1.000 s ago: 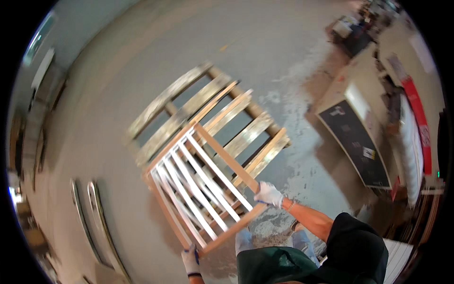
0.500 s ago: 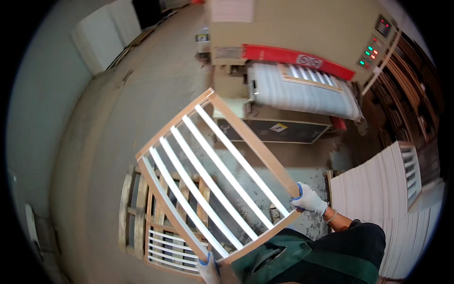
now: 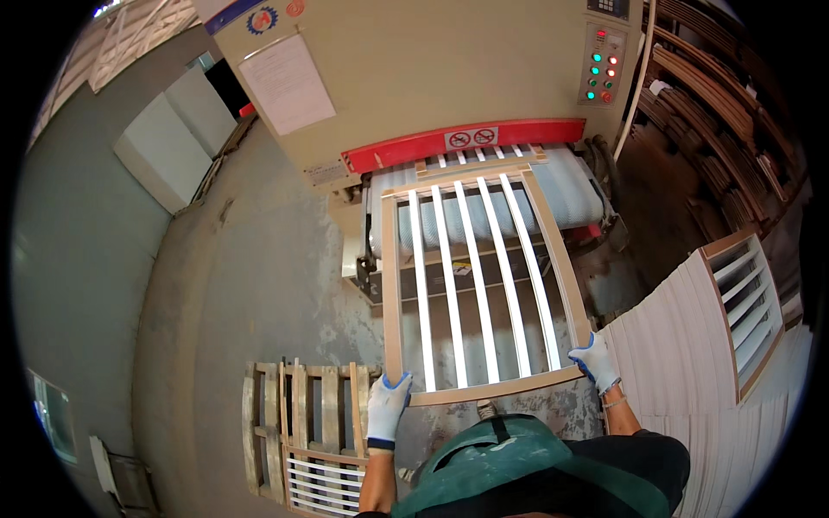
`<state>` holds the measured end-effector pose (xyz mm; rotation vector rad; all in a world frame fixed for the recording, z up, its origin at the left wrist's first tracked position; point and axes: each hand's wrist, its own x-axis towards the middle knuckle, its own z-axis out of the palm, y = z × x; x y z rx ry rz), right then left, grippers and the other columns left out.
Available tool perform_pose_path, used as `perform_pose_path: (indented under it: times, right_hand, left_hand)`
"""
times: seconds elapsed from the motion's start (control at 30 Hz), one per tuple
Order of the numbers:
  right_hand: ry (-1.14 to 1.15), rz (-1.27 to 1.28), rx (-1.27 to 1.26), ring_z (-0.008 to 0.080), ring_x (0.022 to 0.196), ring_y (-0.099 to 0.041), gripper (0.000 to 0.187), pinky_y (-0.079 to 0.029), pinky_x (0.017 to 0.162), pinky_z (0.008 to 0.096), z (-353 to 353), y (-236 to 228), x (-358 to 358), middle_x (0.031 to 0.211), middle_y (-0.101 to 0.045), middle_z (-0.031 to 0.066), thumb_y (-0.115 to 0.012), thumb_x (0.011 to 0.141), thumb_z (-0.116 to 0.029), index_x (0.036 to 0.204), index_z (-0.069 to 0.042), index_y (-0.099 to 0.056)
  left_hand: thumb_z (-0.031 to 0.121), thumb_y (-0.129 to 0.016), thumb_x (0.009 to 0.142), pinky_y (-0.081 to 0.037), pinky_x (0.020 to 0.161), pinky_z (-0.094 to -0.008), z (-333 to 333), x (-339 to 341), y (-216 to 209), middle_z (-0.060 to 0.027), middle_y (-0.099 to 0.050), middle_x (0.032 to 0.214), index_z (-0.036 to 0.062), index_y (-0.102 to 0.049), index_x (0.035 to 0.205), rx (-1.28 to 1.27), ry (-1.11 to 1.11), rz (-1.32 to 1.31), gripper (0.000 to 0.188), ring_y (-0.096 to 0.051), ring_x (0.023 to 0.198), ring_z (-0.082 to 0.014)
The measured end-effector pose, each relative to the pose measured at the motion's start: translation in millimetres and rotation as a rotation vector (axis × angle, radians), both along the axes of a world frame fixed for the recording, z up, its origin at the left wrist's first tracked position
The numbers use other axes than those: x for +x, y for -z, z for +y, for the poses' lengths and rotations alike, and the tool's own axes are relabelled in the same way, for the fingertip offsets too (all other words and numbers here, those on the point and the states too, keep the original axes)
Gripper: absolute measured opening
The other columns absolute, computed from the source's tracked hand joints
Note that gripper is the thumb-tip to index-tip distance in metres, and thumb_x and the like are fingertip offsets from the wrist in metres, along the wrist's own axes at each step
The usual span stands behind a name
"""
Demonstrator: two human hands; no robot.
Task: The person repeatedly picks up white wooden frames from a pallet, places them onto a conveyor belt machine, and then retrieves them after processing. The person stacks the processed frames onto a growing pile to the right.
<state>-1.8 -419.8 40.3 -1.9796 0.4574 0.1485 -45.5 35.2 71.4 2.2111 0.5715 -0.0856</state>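
Note:
A slatted frame (image 3: 557, 250), with brown edges and several white slats, stretches out in front of me. My left hand (image 3: 389, 406), in a white glove with blue finger parts, is closed on its near left corner. At the near right corner my right hand (image 3: 594, 361), gloved alike, grips the rail. The frame's far end lies over the pale conveyor belt (image 3: 572, 186) of a machine. Just beyond it, a second slatted frame (image 3: 432, 167) sits on the belt, partly hidden under the machine's red bar (image 3: 389, 155).
The beige machine (image 3: 449, 69) has a lit control panel (image 3: 602, 65) at its right. Lower left, a wooden pallet (image 3: 331, 397) stands beside another slatted frame (image 3: 324, 483). A tall stack of pale panels (image 3: 656, 363) rises at my right, with a slatted frame (image 3: 747, 302) against it.
The held frame has swung from a tilted position at the left to nearly straight ahead, its far end now over the belt. The frame on the belt has gone further under the red bar.

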Motion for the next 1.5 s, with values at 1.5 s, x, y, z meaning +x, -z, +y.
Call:
perform_pose_path:
  times: [1.5]
  right_hand:
    - [0.058,-0.051,0.385,0.0098,0.067,-0.060,0.026,-0.048,0.057,0.0259,-69.4,14.6,145.8,0.083,-0.066,0.0003,-0.074,0.091,-0.022,0.106,-0.002,-0.072]
  left_hand:
    - [0.045,-0.055,0.103,-0.053,0.073,-0.0305,-40.0,129.6,33.4,-0.0083,-0.070,0.091,0.0024,-0.067,0.106,-0.882,0.015,-0.007,0.044,-0.067,0.082,-0.0164]
